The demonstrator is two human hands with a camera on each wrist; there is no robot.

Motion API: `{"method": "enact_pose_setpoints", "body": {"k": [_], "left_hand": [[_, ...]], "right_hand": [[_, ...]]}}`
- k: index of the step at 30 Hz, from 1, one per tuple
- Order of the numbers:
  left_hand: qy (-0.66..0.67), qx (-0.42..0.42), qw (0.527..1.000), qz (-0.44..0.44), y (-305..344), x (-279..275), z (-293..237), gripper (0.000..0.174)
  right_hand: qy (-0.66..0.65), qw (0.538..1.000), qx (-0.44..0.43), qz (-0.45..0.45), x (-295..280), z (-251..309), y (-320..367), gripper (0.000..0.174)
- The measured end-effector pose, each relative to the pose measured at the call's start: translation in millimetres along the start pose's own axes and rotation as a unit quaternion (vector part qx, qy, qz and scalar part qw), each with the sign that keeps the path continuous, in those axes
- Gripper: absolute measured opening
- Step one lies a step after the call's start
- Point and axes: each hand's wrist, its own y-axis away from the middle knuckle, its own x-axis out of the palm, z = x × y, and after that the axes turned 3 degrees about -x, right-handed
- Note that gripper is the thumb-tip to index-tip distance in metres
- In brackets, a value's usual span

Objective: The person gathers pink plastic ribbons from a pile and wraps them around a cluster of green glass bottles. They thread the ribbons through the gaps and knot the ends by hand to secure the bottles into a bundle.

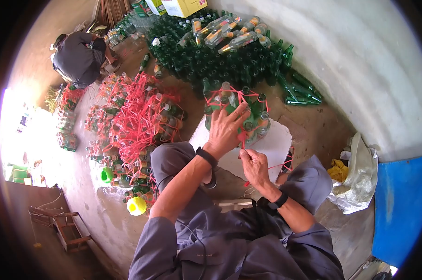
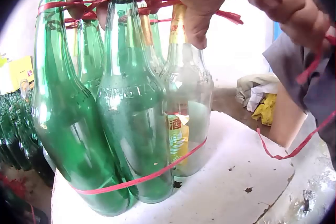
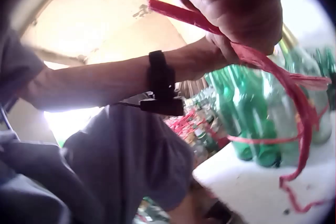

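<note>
A bundle of green glass bottles (image 2: 128, 113), with a clear labelled bottle (image 2: 191, 95) among them, stands on a white board (image 1: 278, 144). Red plastic twine circles the necks, and a lower red band (image 2: 142, 178) wraps the bodies. My left hand (image 1: 224, 133) grips the bundle from above, fingers bent down among the necks and thumb against the clear bottle. Close to the bundle's near side, my right hand (image 1: 256, 168) pinches the red twine (image 3: 273, 69), which runs from the necks. A loose tail hangs below that hand.
Many green bottles (image 1: 206, 60) stand packed behind the board, with clear bottles lying on top. Left are bundles tied with red twine (image 1: 136, 112). Another person (image 1: 80, 58) bends over at the back left. A white sack (image 1: 362, 172) lies right, near a blue panel (image 1: 402, 205).
</note>
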Motion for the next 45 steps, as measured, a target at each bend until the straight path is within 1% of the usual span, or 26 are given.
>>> {"method": "enact_pose_setpoints", "body": {"k": [1,3,4,7,8,10,12,14,15,16,17,19,21,23,24,26,27,29,30,32,33,35,38,42,44,45], "left_hand": [[-0.004,-0.002,1.000,0.007,1.1,0.9,0.2,0.062],[-0.002,0.002,1.000,0.000,2.0,4.5,1.9,0.061],[0.000,0.008,1.000,-0.009,1.2,6.1,2.8,0.060],[-0.026,0.022,0.999,-0.016,1.7,6.8,5.0,0.061],[-0.026,0.021,0.999,-0.017,2.0,6.5,5.0,0.061],[-0.002,0.011,1.000,0.008,1.3,1.8,2.5,0.061],[0.007,0.015,1.000,0.016,0.1,-2.0,4.0,0.060],[0.015,0.015,0.999,0.025,1.4,-3.8,7.6,0.059],[0.033,0.012,0.998,0.045,1.4,-4.0,9.4,0.064],[0.050,0.010,0.996,0.066,1.1,-4.0,10.8,0.070],[0.051,0.010,0.996,0.068,1.3,-4.3,12.4,0.070],[0.104,-0.002,0.990,0.096,0.2,-9.2,13.5,0.071],[0.112,-0.003,0.987,0.113,-0.5,-9.0,16.0,0.071],[0.115,-0.014,0.983,0.139,-0.6,-7.3,18.6,0.070],[0.115,-0.015,0.983,0.140,-0.6,-8.0,18.6,0.070],[0.137,-0.014,0.982,0.128,-1.5,-8.4,18.0,0.063],[0.137,-0.014,0.982,0.129,-1.0,-6.0,18.6,0.063],[0.129,-0.022,0.986,0.099,0.2,-0.8,18.2,0.048],[0.130,-0.020,0.986,0.101,0.1,0.3,16.3,0.048],[0.098,-0.021,0.993,0.063,-0.1,1.9,12.1,0.039],[0.099,-0.019,0.993,0.064,-0.1,2.5,11.0,0.039],[0.094,-0.017,0.995,0.040,0.7,3.2,9.4,0.037],[0.077,-0.009,0.996,0.033,0.9,2.5,7.1,0.035],[0.071,0.001,0.997,0.015,-1.2,2.0,5.7,0.037],[0.072,0.001,0.997,0.025,-0.6,1.4,6.1,0.038],[0.072,0.004,0.997,0.026,0.5,1.3,5.9,0.038]], "right_hand": [[0.001,1.000,-0.001,0.002,-5.2,2.2,-2.6,0.030],[0.127,0.982,-0.129,0.052,-17.7,13.3,-12.5,0.022],[0.129,0.982,-0.129,0.052,-22.6,20.8,-20.3,0.022],[0.178,0.963,-0.174,0.099,-38.8,45.6,-52.2,0.015],[0.179,0.963,-0.175,0.100,-42.8,44.4,-65.0,0.015],[0.164,0.963,-0.195,0.091,-47.8,41.3,-84.6,0.012],[0.152,0.966,-0.190,0.092,-48.4,40.3,-87.6,0.012],[0.107,0.977,-0.158,0.090,-46.9,39.6,-83.2,0.014],[0.106,0.977,-0.157,0.093,-45.2,36.7,-80.4,0.014],[0.071,0.984,-0.143,0.083,-43.8,32.4,-77.1,0.014],[0.037,0.989,-0.127,0.071,-43.6,29.3,-74.8,0.015],[0.051,0.989,-0.132,0.051,-45.9,35.7,-79.3,0.015],[0.065,0.988,-0.139,0.032,-49.5,34.9,-89.5,0.017],[0.132,0.980,-0.147,0.014,-52.2,23.6,-100.2,0.020],[0.131,0.980,-0.146,0.015,-50.2,20.0,-102.4,0.020],[0.170,0.971,-0.162,-0.036,-46.5,12.6,-104.9,0.024],[0.169,0.972,-0.161,-0.036,-44.9,11.2,-104.7,0.024],[0.263,0.943,-0.184,-0.082,-42.9,8.4,-102.4,0.023],[0.263,0.944,-0.182,-0.084,-43.5,5.8,-99.5,0.023],[0.290,0.940,-0.150,-0.102,-44.6,-0.5,-90.9,0.024],[0.290,0.940,-0.149,-0.104,-45.6,-4.8,-87.5,0.024],[0.236,0.960,-0.106,-0.110,-48.8,-15.1,-81.7,0.025],[0.202,0.971,-0.080,-0.094,-54.8,-25.8,-77.4,0.029],[0.180,0.976,-0.082,-0.091,-59.1,-45.0,-80.2,0.028],[0.078,0.996,0.018,-0.039,-62.1,-49.3,-80.6,0.025],[0.077,0.996,0.018,-0.043,-61.6,-52.9,-78.8,0.025]]}}
